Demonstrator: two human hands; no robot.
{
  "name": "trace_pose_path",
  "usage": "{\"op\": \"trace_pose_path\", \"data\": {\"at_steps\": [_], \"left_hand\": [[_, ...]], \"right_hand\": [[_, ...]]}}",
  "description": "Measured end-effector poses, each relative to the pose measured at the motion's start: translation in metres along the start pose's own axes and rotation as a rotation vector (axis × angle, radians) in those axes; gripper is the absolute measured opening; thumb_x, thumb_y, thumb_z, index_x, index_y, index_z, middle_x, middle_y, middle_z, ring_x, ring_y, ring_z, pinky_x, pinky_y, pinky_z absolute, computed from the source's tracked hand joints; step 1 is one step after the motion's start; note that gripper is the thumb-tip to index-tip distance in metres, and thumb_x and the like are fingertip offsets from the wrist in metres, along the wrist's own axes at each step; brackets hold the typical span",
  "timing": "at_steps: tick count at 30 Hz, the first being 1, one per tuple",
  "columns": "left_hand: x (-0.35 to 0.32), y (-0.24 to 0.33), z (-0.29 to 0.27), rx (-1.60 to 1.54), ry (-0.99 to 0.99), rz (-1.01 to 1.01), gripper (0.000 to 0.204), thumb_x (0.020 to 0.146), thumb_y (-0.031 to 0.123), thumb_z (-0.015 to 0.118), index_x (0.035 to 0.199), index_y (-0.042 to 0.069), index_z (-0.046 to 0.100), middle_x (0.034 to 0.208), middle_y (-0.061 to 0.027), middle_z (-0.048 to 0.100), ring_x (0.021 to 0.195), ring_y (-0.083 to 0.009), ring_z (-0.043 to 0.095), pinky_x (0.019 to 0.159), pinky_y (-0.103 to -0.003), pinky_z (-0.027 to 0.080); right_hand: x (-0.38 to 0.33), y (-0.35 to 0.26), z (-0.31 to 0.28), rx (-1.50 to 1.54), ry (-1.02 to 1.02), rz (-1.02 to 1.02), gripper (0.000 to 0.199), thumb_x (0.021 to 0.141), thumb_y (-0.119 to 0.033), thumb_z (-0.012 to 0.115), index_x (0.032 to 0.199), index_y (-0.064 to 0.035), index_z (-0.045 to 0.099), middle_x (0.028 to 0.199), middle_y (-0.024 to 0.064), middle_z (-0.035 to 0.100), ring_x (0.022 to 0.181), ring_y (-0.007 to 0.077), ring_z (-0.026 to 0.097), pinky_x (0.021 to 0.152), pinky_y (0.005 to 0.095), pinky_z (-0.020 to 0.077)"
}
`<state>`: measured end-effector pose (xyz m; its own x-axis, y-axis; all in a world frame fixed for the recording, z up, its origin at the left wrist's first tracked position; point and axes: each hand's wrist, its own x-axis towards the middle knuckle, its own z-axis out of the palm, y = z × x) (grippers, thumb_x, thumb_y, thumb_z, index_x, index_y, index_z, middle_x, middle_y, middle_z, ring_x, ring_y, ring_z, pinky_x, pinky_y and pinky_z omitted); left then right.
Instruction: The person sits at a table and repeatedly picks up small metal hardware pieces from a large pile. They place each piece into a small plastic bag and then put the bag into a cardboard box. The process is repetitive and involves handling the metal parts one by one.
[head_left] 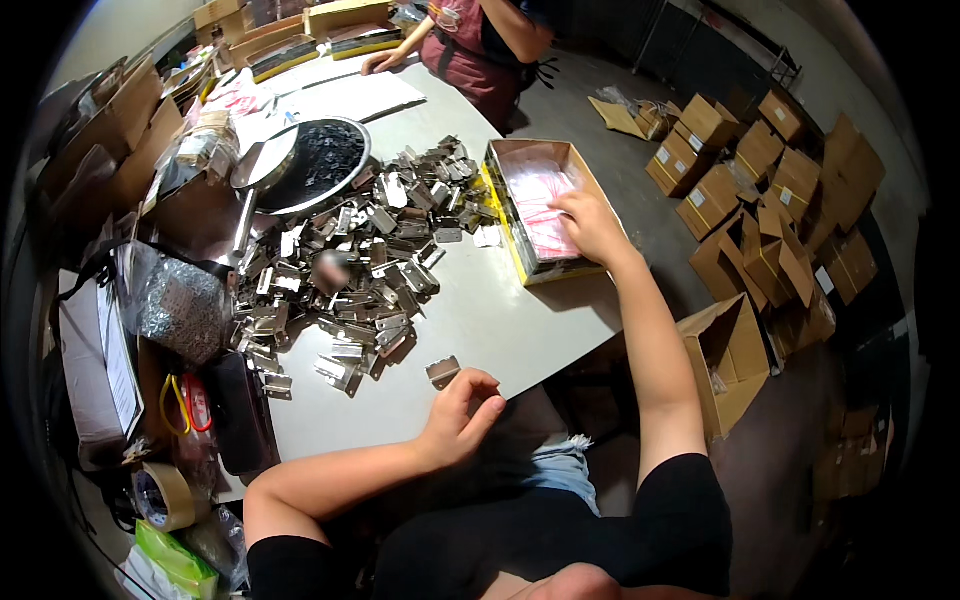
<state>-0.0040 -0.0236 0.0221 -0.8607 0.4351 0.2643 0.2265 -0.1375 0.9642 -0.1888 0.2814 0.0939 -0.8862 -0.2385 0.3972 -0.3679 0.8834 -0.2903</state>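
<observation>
Reaching with my right hand [590,225] into the shallow cardboard box [545,205] at the far edge of the surface [480,320], I have the fingers spread flat on the pink plastic bags [545,200] inside, pressing rather than gripping. My left hand [460,415] rests near the edge closest to me, fingers curled loosely; whether it holds anything I cannot tell. A single metal bracket [443,370] lies just beside it, apart from the big heap of metal brackets [360,260] in the middle.

My worry is the box: it overhangs the edge, so a hard push could tip it off. A careless sweep of my left arm could also scatter brackets to the floor.

The surface is pale and crowded, with a round pan [310,165] of dark small parts, a tape roll [165,495] and bagged hardware. Stacked cartons [760,170] sit on the grey floor, and another person [480,40] works at the far end.
</observation>
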Motion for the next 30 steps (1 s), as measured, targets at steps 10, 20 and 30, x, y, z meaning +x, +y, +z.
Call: {"op": "trace_pose_path", "data": {"at_steps": [10, 20, 30], "left_hand": [[0.001, 0.009, -0.003, 0.028, -0.028, -0.029, 0.021, 0.093, 0.013, 0.065, 0.106, 0.000, 0.054, 0.092, -0.0092, 0.060, 0.081, -0.0152, 0.060, 0.073, -0.028, 0.050], [0.004, 0.001, -0.002, 0.087, 0.004, 0.105, 0.026, 0.088, 0.010, 0.068, 0.108, 0.000, 0.055, 0.098, -0.0129, 0.059, 0.091, -0.0208, 0.061, 0.075, -0.030, 0.051], [0.000, 0.007, -0.005, 0.142, -0.182, 0.131, 0.013, 0.086, 0.004, 0.069, 0.098, 0.000, 0.065, 0.090, -0.0124, 0.064, 0.085, -0.0256, 0.063, 0.073, -0.032, 0.050]], "right_hand": [[0.035, 0.008, 0.022, -0.185, -0.174, 0.184, 0.015, 0.077, -0.016, 0.073, 0.081, -0.0030, 0.066, 0.095, 0.0136, 0.067, 0.093, 0.0304, 0.063, 0.082, 0.0417, 0.0494], [-0.031, -0.043, -0.026, 0.203, 0.104, 0.103, 0.013, 0.080, -0.001, 0.064, 0.091, -0.0001, 0.072, 0.083, 0.0134, 0.066, 0.075, 0.0290, 0.063, 0.071, 0.0380, 0.0492], [-0.157, -0.157, -0.018, 0.755, -0.400, 0.159, 0.024, 0.081, -0.008, 0.076, 0.092, -0.0015, 0.056, 0.083, 0.0097, 0.068, 0.073, 0.0170, 0.067, 0.064, 0.0298, 0.0527]]}}
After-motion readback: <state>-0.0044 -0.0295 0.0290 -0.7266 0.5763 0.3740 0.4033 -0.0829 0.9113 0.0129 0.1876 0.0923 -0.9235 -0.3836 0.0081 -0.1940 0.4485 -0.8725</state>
